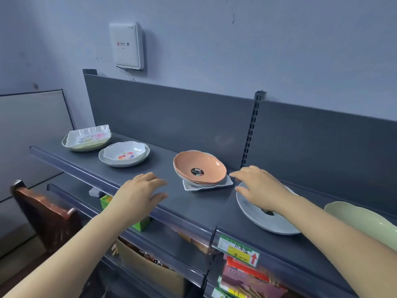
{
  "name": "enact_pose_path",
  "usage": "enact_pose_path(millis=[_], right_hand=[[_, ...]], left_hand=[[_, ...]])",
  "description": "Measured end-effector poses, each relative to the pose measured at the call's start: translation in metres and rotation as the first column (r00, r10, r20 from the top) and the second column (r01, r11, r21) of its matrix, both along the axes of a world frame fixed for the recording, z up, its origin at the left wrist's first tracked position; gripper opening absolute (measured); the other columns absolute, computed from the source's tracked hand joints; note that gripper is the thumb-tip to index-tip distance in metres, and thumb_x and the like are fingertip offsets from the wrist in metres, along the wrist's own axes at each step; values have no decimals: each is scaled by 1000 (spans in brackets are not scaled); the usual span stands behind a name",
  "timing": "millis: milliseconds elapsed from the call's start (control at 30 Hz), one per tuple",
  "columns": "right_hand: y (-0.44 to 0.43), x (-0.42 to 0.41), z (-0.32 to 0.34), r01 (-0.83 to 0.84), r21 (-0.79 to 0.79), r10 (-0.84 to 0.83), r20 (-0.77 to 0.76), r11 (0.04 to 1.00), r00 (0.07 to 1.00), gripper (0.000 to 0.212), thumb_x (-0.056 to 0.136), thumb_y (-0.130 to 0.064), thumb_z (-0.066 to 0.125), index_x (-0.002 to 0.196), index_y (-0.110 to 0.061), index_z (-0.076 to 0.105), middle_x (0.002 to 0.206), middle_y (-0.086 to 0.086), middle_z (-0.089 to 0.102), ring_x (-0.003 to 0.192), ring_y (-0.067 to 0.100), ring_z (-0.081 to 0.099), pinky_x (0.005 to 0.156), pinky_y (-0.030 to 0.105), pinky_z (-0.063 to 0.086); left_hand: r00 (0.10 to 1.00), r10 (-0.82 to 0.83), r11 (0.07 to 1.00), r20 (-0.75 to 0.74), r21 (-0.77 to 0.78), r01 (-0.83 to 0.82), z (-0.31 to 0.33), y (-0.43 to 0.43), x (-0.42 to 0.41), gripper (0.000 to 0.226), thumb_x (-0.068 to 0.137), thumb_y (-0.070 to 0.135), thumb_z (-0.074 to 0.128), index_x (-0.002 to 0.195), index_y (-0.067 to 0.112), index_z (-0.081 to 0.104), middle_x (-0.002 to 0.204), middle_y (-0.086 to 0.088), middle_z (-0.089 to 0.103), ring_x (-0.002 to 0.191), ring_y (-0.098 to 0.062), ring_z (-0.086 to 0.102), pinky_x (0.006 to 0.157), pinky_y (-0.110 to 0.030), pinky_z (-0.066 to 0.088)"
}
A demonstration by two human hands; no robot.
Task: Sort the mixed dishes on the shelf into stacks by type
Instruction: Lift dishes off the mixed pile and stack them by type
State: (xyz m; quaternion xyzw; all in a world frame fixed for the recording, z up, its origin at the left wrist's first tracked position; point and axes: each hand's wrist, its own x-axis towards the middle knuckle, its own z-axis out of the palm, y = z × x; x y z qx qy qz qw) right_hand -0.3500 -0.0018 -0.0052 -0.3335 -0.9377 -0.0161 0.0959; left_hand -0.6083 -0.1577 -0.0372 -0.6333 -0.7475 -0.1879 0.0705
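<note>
Sorting seems to be at the middle pile on the shelf (pixel 193 203), where the orange bowl (pixel 199 166) lies on top of a pale square plate (pixel 228 183), so the types are mixed there. Both hands are empty with fingers spread: the left hand (pixel 141 190) hovers just left of this pile, the right hand (pixel 257 188) above the grey plate (pixel 257 221). Next, I judge, the bowl needs a grip on both sides and a straight lift.

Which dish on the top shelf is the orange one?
The oval bowl with a black sticker inside, mid-shelf; the other dishes are white, grey or pale green.
</note>
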Motion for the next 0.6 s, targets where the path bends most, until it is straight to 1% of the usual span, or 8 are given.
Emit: enact_pose_path(millis=[167, 267, 333, 433, 533, 600], right_hand=[[17, -21, -6, -12, 3, 12, 27, 1000, 1000, 32, 94, -27, 46, 125, -23, 51, 106, -5, 56, 102, 18, 45, 86, 33, 42], [32, -27, -4, -5, -7, 5, 20, 1000, 1000, 33, 93, -26, 46, 125, -23, 51, 106, -3, 57, 103, 19, 46, 87, 36, 44], [42, -32, -4, -7, -23, 7, 24, 1000, 1000, 33, 94, -26, 46, 126, -24, 50, 107, -3, 57, 105, 20, 46, 88, 37, 44], [55, -48, -8, -23, -56, 26, 54, 998, 998, 32, 92, -34, 50, 120, -19, 55, 107, -2, 58, 107, 22, 49, 87, 39, 45], [62, -69, -20, -77, -124, 89, 98, 989, 991, 39, 88, -40, 57, 121, -20, 56, 114, -2, 58, 107, 22, 51, 86, 39, 46], [67, -83, -32, -106, -152, 129, 154, 983, 980, 36, 85, -40, 61, 114, -20, 58, 107, -2, 57, 101, 23, 51, 79, 37, 46]], left_hand=[[1000, -4, 1000, 4, -20, 4, -11, 9, -17, 36, 89, 41, 56, 122, 27, 59, 113, 4, 59, 104, -20, 56, 82, -35, 47], [1000, -24, 1000, -9, -10, 24, -13, 23, -20, 37, 88, 42, 56, 122, 26, 60, 112, 3, 59, 106, -22, 56, 83, -36, 48], [999, -36, 999, -11, -11, 36, -13, 36, -18, 38, 89, 42, 55, 124, 26, 58, 115, 4, 58, 108, -20, 54, 85, -35, 47], [999, -37, 999, -9, -12, 37, -15, 57, -18, 39, 90, 43, 53, 125, 27, 56, 118, 6, 56, 110, -20, 52, 85, -34, 46], [1000, -20, 1000, -2, -17, 20, -18, 75, -22, 38, 90, 42, 53, 126, 28, 55, 117, 6, 56, 110, -20, 52, 85, -34, 46], [1000, -10, 1000, 9, -10, 11, -20, 86, -24, 39, 90, 40, 55, 127, 28, 55, 117, 5, 56, 110, -21, 52, 84, -34, 46]])
